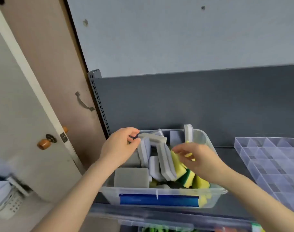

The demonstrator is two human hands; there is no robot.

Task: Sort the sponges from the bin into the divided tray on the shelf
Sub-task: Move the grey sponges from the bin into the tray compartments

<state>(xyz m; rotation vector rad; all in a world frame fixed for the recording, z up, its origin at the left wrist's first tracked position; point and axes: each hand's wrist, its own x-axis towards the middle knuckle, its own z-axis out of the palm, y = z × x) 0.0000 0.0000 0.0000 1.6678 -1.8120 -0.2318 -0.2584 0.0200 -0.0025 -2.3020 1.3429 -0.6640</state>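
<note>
A clear plastic bin [159, 192] with a blue label strip stands on the dark shelf, full of several grey-and-white sponges [165, 163] and yellow-green sponges [184, 174]. My left hand [121, 144] is at the bin's far left rim and pinches the end of a grey-white sponge [153, 138] that lies across the top. My right hand [198, 158] hovers over the yellow sponges with fingers spread and a little blurred; whether it grips one is unclear. The clear divided tray [273, 158] lies on the shelf to the right, apart from both hands.
A dark grey back panel [193, 101] rises behind the bin. A door with a wooden knob [42, 144] and a metal handle stands at the left. Another clear container [159, 221] sits below the shelf's front edge.
</note>
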